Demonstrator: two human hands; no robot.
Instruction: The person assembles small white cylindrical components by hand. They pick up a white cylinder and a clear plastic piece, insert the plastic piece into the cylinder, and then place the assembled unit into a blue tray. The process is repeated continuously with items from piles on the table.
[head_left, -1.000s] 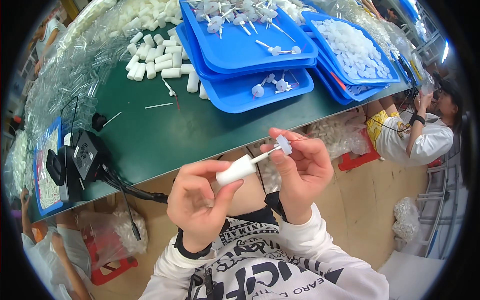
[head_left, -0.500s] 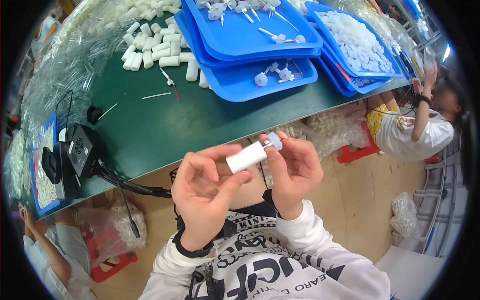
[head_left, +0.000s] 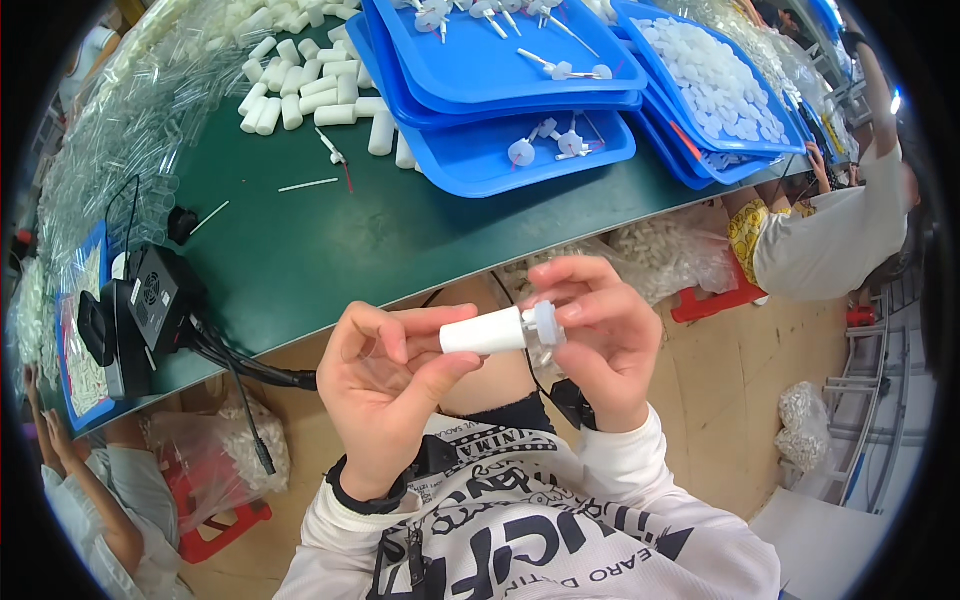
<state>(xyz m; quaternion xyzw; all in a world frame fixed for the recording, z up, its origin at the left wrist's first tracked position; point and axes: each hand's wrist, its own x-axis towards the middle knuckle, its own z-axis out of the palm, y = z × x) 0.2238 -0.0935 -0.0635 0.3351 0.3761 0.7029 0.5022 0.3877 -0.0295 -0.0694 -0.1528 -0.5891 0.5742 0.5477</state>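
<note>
Two bare hands meet above the person's lap, just off the near edge of a green table, working one small part between them. Left hand grips a white cylinder between thumb and fingers, holding it level; right hand pinches a pale round cap that sits flush against the cylinder's right end, apparently pushed all the way in, though whether it is fully seated cannot be told from this angle. Judging by the scene, this single piece looks close to finished, with only a final press or twist and a setting-down remaining. Much more appears to wait: a loose heap of plain white cylinders lies on the far side of the table, stacked blue trays hold a scatter of capped sticks, and a further blue tray to the right is piled with white caps. Thin loose sticks rest on the green surface near the heap. At the table's left end stands a black device with cables trailing over the edge. Another person in a white shirt is seated at the right, and bags of white parts sit beneath the table.
</note>
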